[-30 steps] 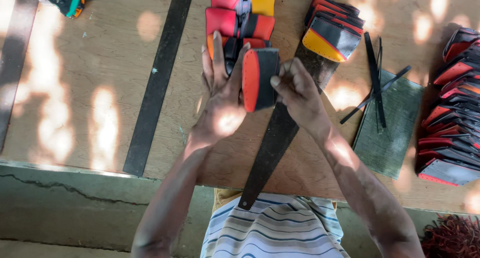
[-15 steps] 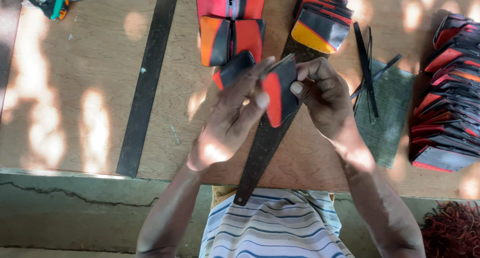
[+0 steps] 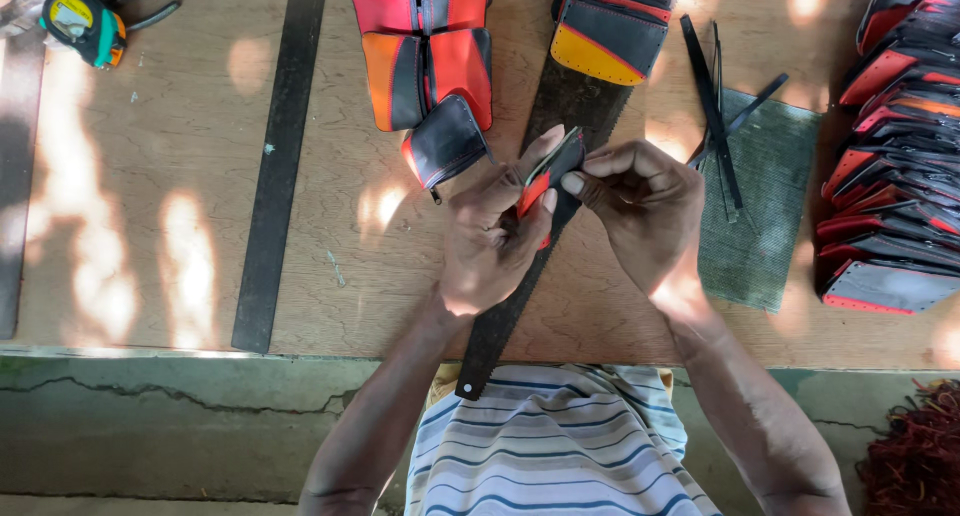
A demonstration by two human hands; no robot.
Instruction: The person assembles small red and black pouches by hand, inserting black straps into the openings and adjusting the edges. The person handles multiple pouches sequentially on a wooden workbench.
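My left hand (image 3: 490, 238) and my right hand (image 3: 640, 204) both grip one small black and red leather piece (image 3: 548, 168), held on edge above the wooden board (image 3: 150, 226). Under my hands a long dark saw-like blade (image 3: 500, 316) runs diagonally across the board. Just left of my left hand lies a black and red stitched pouch (image 3: 445, 141). Beyond it sits a stack of red, orange and black leather pieces (image 3: 425, 46).
A black and yellow piece (image 3: 610, 36) tops a pile at the back. Many black and red pieces (image 3: 890, 176) are heaped at the right. Black strips (image 3: 715, 106) lie on a green mat (image 3: 765, 206). A dark flat bar (image 3: 275, 166) and a tape measure (image 3: 85, 24) lie at the left.
My hands have turned the leather piece from flat to edge-on and moved it slightly right. One black and red pouch now lies on the board beside my left hand.
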